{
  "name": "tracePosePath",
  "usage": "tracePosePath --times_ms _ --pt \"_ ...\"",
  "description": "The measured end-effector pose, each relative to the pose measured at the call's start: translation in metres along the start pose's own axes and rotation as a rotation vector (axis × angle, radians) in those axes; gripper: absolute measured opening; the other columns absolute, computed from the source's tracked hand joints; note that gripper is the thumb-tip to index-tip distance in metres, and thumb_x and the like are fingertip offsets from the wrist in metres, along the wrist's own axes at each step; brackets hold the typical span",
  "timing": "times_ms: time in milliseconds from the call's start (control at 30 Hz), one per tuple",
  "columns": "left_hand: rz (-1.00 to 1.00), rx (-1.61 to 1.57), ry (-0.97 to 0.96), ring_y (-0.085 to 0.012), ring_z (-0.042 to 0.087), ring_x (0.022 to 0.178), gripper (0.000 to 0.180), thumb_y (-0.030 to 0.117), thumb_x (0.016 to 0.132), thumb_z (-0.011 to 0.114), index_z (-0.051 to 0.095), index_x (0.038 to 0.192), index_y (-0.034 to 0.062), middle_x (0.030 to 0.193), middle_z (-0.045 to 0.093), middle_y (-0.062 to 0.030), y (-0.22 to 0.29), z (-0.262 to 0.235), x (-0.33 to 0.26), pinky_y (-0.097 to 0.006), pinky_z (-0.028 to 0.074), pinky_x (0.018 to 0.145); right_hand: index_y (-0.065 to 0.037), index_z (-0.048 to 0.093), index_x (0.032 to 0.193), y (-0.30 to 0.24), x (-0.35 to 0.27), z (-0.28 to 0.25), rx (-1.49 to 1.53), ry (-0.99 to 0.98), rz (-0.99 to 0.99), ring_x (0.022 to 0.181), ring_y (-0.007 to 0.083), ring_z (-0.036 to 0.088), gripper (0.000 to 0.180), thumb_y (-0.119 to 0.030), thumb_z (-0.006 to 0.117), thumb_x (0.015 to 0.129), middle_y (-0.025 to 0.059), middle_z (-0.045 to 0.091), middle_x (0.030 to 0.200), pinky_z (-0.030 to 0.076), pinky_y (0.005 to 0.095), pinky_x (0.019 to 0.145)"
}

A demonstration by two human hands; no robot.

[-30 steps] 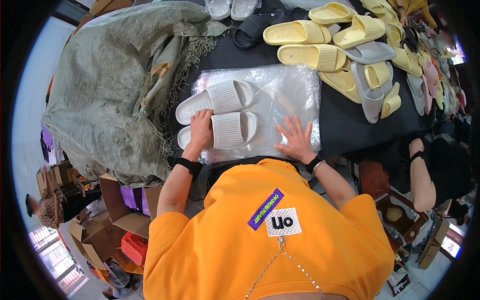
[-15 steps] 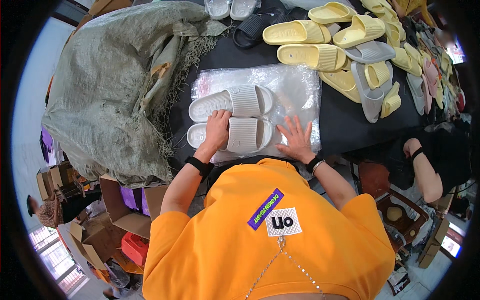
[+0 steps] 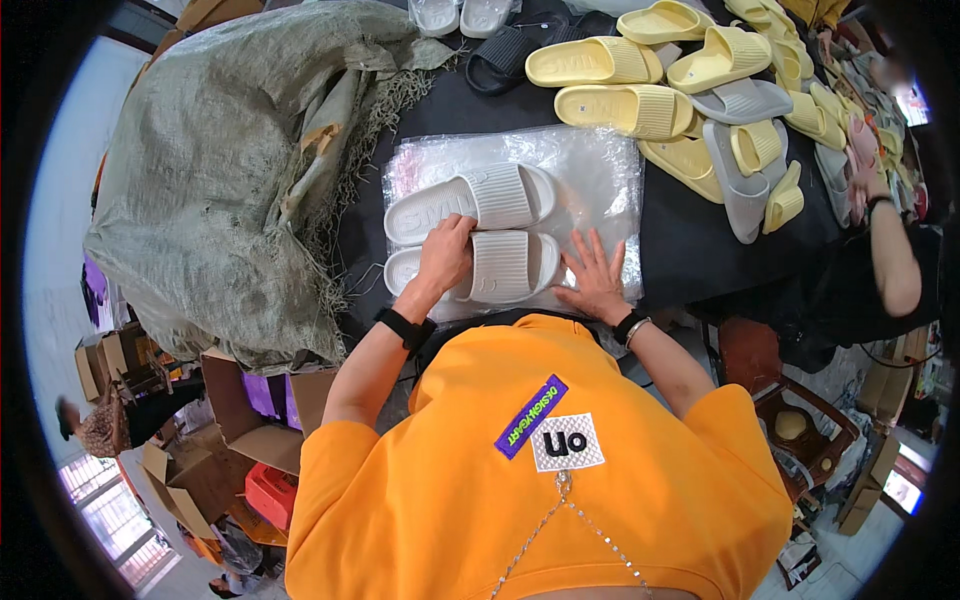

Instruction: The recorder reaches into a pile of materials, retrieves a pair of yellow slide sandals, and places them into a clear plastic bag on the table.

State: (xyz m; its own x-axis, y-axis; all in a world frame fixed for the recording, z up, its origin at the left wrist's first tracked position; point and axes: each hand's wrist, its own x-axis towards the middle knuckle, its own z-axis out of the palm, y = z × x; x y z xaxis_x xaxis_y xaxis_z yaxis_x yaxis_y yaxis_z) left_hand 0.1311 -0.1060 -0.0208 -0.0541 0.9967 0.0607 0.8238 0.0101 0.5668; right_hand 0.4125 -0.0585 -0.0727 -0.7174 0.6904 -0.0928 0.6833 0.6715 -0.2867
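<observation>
A pair of pale grey slide sandals, the far slide and the near slide, lies side by side on a stack of clear plastic bags. My left hand is closed on the near slide, its curled fingers reaching over the footbed to where the two slides meet. The fingertips are partly hidden between them. My right hand lies flat on the bags, fingers spread, just right of the slides' strap ends, and holds nothing.
Yellow slides and grey slides are heaped at the far right. Black slides lie at the back. A grey-green woven sheet covers a bulky heap on the left. At right, a co-worker's hand is among pink slides.
The pale grey slides have shifted slightly right along with my left hand. My right hand stays nearly in place. The co-worker's arm at right has reached farther over the table.
</observation>
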Motion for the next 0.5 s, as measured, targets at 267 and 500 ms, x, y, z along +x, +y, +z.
tracePosePath --times_ms 267,500 --pt "0.0 0.045 -0.032 -0.0357 0.052 0.083 0.023 -0.002 0.07 0.05 0.054 0.092 0.0024 0.086 0.053 -0.0152 -0.0015 0.0021 0.0003 -0.043 0.043 0.072 -0.012 0.047 0.125 0.0 -0.0014 0.0016 0.011 0.039 -0.01 0.135 0.0301 0.005 0.068 -0.059 0.049 0.076 0.0103 0.016 0.145 -0.006 0.065 0.097" --pt "-0.049 -0.014 0.03 -0.0355 0.053 0.081 0.02 -0.002 0.07 0.049 0.055 0.089 0.0029 0.084 0.053 -0.0143 0.0018 0.001 -0.002 -0.043 0.043 0.069 -0.019 0.046 0.127 0.003 0.0012 -0.0053 0.085 -0.027 0.021 0.135 0.028 0.008 0.062 -0.054 0.054 0.075 0.0064 0.019 0.145 -0.005 0.0642 0.098"
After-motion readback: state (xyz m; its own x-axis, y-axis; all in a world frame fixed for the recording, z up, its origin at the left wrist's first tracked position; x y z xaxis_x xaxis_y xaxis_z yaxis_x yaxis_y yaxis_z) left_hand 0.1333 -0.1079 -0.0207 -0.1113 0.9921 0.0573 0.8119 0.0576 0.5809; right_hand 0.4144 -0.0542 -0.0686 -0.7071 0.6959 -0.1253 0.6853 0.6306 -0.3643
